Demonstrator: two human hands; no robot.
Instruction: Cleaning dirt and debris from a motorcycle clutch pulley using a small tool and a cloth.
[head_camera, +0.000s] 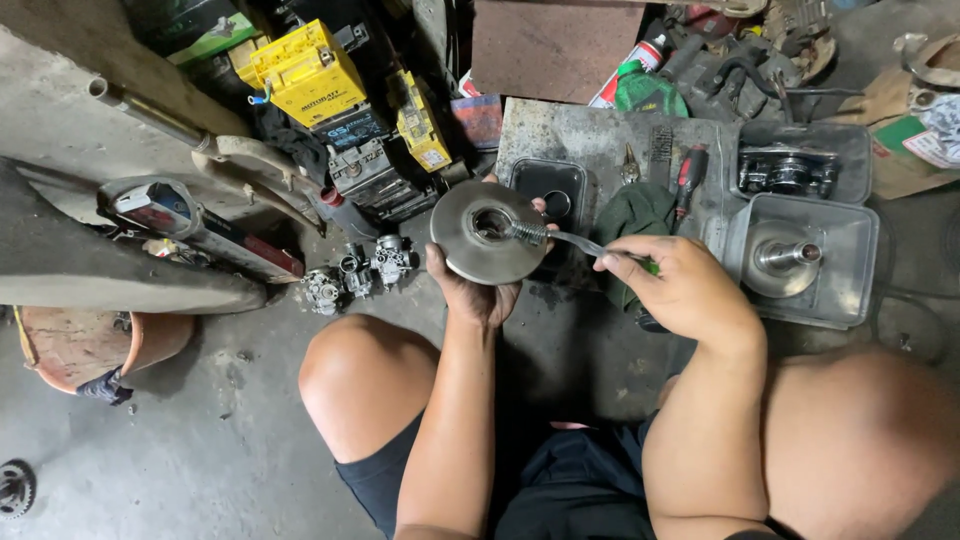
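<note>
My left hand (472, 288) holds up a round grey metal disc (470, 245) with a centre hole, gripping it from below with fingers around its rim. My right hand (680, 290) grips the handle of a thin brush (560, 238) whose bristled tip pokes into the disc's centre hole. Both hands are above the concrete floor, between my bare knees. A green rag (635, 210) lies just behind the right hand.
A clear tray (850, 280) with a metal pulley part sits at the right, another tray (850, 150) behind it. Carburettors (360, 272) lie on the floor at the left. Yellow batteries (305, 70), a red-handled screwdriver (690, 175) and a spray can (640, 65) lie beyond.
</note>
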